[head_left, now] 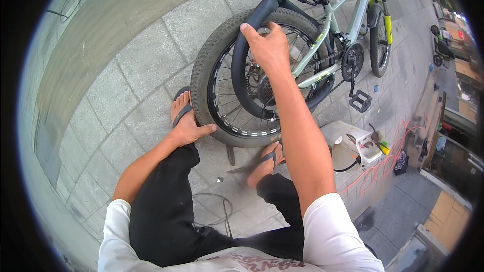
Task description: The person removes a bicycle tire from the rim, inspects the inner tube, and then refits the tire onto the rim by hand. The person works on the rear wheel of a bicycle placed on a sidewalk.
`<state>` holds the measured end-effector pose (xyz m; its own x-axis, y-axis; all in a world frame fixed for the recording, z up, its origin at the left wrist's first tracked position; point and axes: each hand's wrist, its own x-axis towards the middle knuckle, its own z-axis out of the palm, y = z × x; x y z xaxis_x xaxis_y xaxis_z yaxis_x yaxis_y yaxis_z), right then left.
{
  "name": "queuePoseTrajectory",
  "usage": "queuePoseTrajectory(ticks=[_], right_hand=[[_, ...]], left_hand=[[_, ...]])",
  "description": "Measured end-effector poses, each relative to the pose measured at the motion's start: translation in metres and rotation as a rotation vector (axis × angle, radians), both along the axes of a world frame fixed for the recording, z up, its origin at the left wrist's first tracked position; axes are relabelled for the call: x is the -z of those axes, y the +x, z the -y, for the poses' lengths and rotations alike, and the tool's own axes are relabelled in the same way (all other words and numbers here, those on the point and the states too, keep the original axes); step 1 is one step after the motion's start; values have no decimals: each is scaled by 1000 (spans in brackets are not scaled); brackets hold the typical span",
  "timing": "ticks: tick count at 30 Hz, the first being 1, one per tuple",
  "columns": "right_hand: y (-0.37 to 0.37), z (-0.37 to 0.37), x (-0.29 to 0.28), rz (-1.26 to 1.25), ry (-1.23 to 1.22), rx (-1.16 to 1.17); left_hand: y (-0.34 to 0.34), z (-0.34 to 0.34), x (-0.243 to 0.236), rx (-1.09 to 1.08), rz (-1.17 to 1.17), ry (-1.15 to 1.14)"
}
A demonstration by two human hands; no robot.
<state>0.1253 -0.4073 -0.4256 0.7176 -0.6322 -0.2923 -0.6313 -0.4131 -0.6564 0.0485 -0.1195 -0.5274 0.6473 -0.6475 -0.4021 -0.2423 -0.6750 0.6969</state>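
Note:
My right hand [271,46] grips a black inner tube [240,73], the thumb across it and the other fingers partly hidden. The tube hangs in a long loop over the rear wheel of a pale green bicycle [328,22], in front of the spokes. My left hand [190,129] holds the lower left edge of the knobbly tyre [200,83], thumb on the near side and fingers mostly out of sight behind it. The tyre sits around the black rim [214,103]. The bicycle stands between my feet and the far side of the pavement.
To the right of my right foot [264,163] lies a cut white plastic container [348,143] with small tools in it. An orange hose [385,163] coils beside it. A flat dark bar [230,155] lies below the wheel. The pedal [360,100] sticks out toward me.

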Motion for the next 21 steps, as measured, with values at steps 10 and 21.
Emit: queuePoseTrajectory(ticks=[10, 21], right_hand=[[-172, -101, 9, 70, 185, -528], [-132, -46, -27, 127, 903, -136]], left_hand=[[-11, -12, 24, 8, -44, -196], [-8, -13, 22, 44, 324, -68]])
